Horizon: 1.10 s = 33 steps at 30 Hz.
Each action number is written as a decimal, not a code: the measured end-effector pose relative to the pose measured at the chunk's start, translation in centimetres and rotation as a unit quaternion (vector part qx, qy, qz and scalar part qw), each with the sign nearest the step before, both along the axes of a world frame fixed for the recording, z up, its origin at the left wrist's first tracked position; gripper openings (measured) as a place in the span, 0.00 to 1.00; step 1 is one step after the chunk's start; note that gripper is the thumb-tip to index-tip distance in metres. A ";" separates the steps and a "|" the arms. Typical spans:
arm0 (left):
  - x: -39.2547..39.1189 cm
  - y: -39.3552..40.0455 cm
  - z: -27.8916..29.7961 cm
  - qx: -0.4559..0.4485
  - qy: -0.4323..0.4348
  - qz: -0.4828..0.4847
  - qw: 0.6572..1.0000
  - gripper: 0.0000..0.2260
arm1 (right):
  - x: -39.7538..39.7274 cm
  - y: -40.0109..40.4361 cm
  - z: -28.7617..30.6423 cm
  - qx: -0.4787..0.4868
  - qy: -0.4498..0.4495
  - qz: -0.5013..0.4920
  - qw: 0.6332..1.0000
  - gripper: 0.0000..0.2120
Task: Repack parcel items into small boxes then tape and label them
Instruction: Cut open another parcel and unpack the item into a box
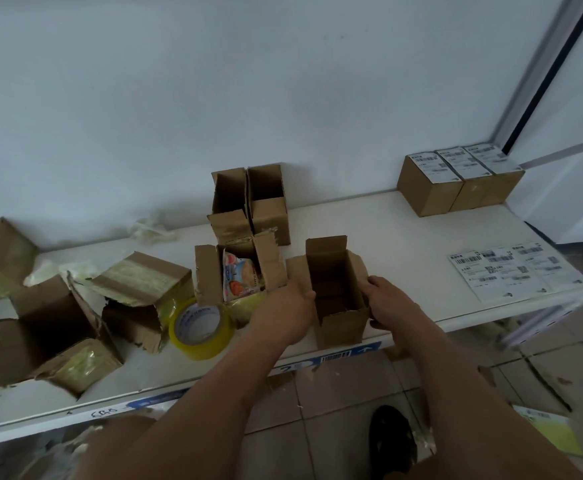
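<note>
White shelf [404, 216] is carrying everything; at its front edge I'm gripping the small open box [340, 296], left hand [283, 311] and right hand [392, 301] clasping opposite sides, tape roll [200, 327] lying left of it.
</note>
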<state>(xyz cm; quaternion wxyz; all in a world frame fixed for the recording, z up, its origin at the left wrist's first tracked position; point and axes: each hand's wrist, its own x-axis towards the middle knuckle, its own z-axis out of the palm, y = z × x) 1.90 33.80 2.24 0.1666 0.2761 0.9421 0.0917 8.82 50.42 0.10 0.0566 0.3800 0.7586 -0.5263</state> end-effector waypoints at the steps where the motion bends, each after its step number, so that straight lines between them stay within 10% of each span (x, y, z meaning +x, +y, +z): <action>1: -0.1 -0.3 0.5 -0.037 0.066 -0.020 0.997 0.14 | 0.0 0.0 0.3 0.015 0.001 0.007 1.000 0.21; 15: -5.4 -7.5 1.5 0.080 0.258 0.050 0.961 0.14 | -6.0 -7.5 7.6 0.268 0.100 0.224 0.932 0.13; 33: -8.7 -13.2 -3.3 0.195 0.010 0.077 0.978 0.24 | -16.6 -15.9 2.8 0.132 -0.034 0.205 0.969 0.15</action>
